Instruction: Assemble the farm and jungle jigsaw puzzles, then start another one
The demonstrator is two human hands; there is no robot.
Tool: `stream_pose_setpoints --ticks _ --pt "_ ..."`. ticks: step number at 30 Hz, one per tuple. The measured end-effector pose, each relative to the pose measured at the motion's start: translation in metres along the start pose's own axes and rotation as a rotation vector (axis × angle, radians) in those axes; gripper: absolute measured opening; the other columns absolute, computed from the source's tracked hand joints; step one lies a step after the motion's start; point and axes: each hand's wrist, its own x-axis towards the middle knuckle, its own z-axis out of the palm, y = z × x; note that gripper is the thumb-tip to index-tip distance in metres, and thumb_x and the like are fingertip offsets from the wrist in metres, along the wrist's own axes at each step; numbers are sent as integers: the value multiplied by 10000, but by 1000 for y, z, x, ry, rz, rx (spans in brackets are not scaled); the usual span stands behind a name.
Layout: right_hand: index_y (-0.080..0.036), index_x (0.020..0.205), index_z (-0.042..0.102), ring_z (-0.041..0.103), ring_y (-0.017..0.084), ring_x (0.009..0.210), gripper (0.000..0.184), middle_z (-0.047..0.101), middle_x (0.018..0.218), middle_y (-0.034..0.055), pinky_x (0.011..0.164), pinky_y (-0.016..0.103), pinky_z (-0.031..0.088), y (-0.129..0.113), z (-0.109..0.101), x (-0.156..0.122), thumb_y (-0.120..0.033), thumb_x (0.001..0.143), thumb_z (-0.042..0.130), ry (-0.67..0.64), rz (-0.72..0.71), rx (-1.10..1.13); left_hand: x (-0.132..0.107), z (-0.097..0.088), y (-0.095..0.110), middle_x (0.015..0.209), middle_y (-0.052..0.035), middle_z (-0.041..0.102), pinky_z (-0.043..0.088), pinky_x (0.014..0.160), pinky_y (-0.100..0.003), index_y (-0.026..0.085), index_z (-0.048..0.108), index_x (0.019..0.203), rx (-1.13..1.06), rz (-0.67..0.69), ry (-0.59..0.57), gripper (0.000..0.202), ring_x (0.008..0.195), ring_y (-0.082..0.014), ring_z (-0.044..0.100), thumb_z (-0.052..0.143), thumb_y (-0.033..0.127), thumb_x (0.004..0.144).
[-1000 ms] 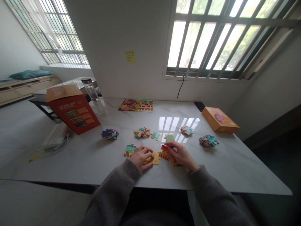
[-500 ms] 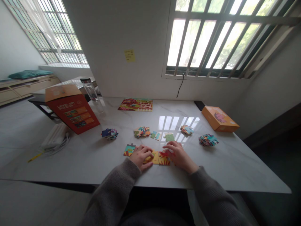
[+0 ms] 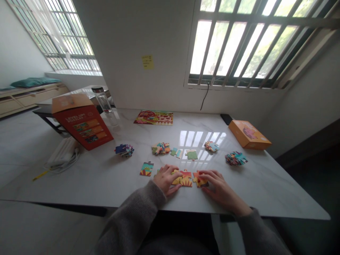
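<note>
Head cam: L hand (image 3: 166, 179) lies palm-down, fingers slightly curved, not closed, tips on yellow puzzle pc (image 3: 176, 179). R hand (image 3: 220, 187) also open & flat-ish, fingertips on orange-yellow pc (image 3: 199, 179). Sunburst-pattern pc (image 3: 186, 181) sits btwn the two hands, touching both neighbouring pcs, all flat on white marble table (image 3: 79, 187) near front edge. Teal & orange pc (image 3: 146, 169) lies just left of L hand, apart from the row. Green pc (image 3: 191, 154) & small teal pcs (image 3: 176, 152) lie further back. Mixed pc piles (image 3: 160, 148) (image 3: 211, 146) sit behind them, w/ 2 more piles (image 3: 124, 150) (image 3: 236, 158) out to the sides. Finished farm puzzle (image 3: 153, 117) lies at back of table. Red box (image 3: 83, 122) stands tilted at left, glass bottle (image 3: 103, 101) behind it; orange box (image 3: 249, 135) lies back right. White charger w/ cable (image 3: 62, 156) at left edge.
</note>
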Motion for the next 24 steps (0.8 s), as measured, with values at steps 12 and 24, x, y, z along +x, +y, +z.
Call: stream_pose_setpoints --ticks 12,24 --pt "-298 1211 608 535 248 1161 443 574 1235 74 1028 432 500 -4 -5 8 -127 806 661 -97 28 28 7 -1 9 1304 -51 634 412 951 -476 239 677 1092 -12 -73 -96 240 1119 -295 496 656 365 888" --pt "-290 1220 636 585 261 1181 423 590 1270 94 1007 434 516 -3 11 10 -142 823 627 71 -71 34 8 5 6 1284 -31 632 410 928 -451 315 727 1063 19 -68 -83 200 1114 -288 481 660 404 897"
